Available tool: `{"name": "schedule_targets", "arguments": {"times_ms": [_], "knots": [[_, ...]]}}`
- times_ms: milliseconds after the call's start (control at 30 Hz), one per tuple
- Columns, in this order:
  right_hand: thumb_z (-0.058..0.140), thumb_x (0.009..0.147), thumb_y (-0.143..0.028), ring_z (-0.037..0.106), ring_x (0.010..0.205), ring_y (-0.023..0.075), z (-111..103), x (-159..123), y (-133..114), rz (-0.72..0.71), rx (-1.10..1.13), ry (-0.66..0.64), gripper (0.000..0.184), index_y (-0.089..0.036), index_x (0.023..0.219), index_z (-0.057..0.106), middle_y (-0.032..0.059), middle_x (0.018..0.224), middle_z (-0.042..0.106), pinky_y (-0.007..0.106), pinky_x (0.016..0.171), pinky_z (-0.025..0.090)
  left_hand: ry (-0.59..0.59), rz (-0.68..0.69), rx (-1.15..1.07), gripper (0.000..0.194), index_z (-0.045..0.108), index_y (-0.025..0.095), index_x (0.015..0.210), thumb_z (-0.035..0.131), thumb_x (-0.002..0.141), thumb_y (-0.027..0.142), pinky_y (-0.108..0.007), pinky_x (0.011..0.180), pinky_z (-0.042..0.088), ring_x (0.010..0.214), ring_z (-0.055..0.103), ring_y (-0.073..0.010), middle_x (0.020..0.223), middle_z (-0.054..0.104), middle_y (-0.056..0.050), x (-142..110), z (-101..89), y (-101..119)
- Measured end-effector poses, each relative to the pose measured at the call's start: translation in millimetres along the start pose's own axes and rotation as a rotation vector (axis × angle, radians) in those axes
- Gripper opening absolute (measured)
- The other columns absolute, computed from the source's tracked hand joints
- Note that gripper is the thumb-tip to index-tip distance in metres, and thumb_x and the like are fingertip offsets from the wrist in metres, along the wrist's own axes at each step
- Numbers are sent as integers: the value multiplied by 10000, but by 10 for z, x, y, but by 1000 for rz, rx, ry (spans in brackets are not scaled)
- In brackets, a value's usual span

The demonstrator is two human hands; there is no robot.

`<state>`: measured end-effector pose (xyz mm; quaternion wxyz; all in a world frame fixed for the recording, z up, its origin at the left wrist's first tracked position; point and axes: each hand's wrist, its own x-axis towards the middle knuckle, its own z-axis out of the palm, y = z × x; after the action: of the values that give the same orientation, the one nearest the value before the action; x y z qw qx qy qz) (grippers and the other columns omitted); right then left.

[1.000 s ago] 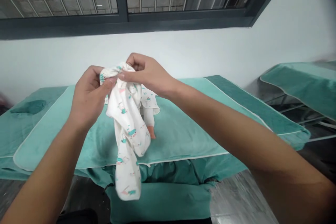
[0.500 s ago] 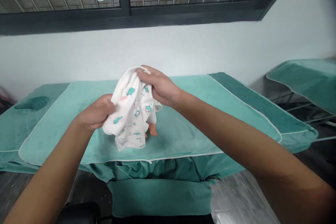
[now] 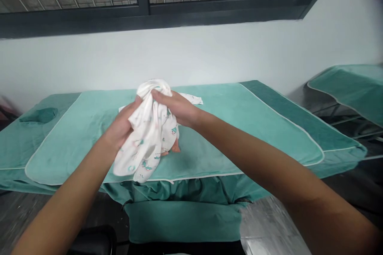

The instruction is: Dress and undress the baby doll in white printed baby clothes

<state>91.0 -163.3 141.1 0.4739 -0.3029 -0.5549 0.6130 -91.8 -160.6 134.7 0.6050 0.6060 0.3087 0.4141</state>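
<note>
A white baby garment (image 3: 152, 123) with small teal and pink prints is bunched between my hands above the bed. My left hand (image 3: 124, 121) is closed on its left side, and my right hand (image 3: 179, 107) pinches the upper part with the thumb on top. The lower end of the garment hangs toward the bed's front edge. Beneath it, the feet of a doll (image 3: 175, 146) show; the garment and my hands hide the rest of the doll. Behind my right hand, a white printed sleeve (image 3: 193, 99) lies stretched out to the right.
A light green sheet with white piping (image 3: 233, 143) covers the bed, which stands against a white wall under a dark-framed window (image 3: 209, 10). At the right is another green-covered bed (image 3: 353, 87). A black chair (image 3: 92, 241) stands below at the left.
My hands have come closer together, with the right one lower. The garment is more gathered, and its hanging end has shifted down and left. A printed sleeve now shows behind my right hand.
</note>
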Motion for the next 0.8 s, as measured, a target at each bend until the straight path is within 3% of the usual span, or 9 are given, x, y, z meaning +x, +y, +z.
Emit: {"name": "schedule_targets", "arguments": {"times_ms": [67, 167, 267, 400, 467, 600, 700, 800], "knots": [[768, 788, -651, 710, 818, 222, -31, 65, 17, -20, 61, 74, 493, -205, 983, 689, 61, 844, 744, 353, 765, 619, -111, -62, -40, 623, 712, 155, 1056, 650, 821, 728, -420, 671, 632, 821, 761, -318, 883, 768, -135, -40, -21, -92], [733, 810, -674, 700, 827, 204, -55, 74, 50, -39, 112, 109, 527, -204, 1041, 668, 43, 850, 733, 333, 778, 609, -264, -158, -100, 580, 707, 129, 1119, 859, 717, 518, -394, 658, 632, 810, 768, -332, 955, 786, -147, -65, -77, -167], [722, 806, -694, 698, 824, 200, -53, -12, 107, 6, 92, 47, 561, -193, 1054, 676, 48, 863, 737, 312, 744, 604, -147, -131, -206, 511, 698, 125, 1122, 887, 707, 354, -379, 748, 641, 913, 769, -332, 1053, 785, -146, -31, -71, -156], [865, 704, -587, 707, 802, 220, -62, -127, 249, 183, -43, -217, 536, -185, 1026, 718, 62, 883, 754, 316, 673, 604, 71, -79, -315, 467, 691, 135, 1099, 845, 753, 409, -400, 842, 633, 965, 761, -317, 1041, 784, -123, 36, 34, -147], [889, 693, -541, 708, 785, 230, -82, -143, 306, 201, -75, -245, 496, -191, 1008, 732, 58, 847, 753, 339, 674, 611, 108, -72, -317, 473, 691, 139, 1121, 827, 771, 428, -401, 866, 624, 972, 759, -308, 1007, 784, -111, 48, 60, -190], [796, 797, -580, 721, 869, 242, -170, -114, 286, 59, 84, -47, 464, -189, 1036, 725, 68, 888, 760, 369, 789, 614, -15, -129, -293, 559, 717, 135, 1141, 806, 766, 539, -403, 850, 615, 997, 746, -337, 1000, 786, -127, 29, -21, -334], [743, 861, -551, 718, 964, 248, -249, -134, 275, -23, 227, 46, 442, -185, 1107, 710, 78, 995, 765, 380, 870, 598, -157, -235, -233, 593, 727, 111, 1149, 869, 704, 476, -404, 831, 606, 983, 745, -358, 1025, 784, -153, 8, -90, -394], [753, 860, -512, 717, 991, 266, -292, -285, 422, 21, 284, 88, 460, -189, 1183, 700, 85, 1052, 765, 411, 885, 592, -99, -228, -203, 597, 701, 112, 1214, 880, 705, 367, -384, 840, 591, 982, 744, -334, 1076, 777, -155, -7, -59, -406]]}}
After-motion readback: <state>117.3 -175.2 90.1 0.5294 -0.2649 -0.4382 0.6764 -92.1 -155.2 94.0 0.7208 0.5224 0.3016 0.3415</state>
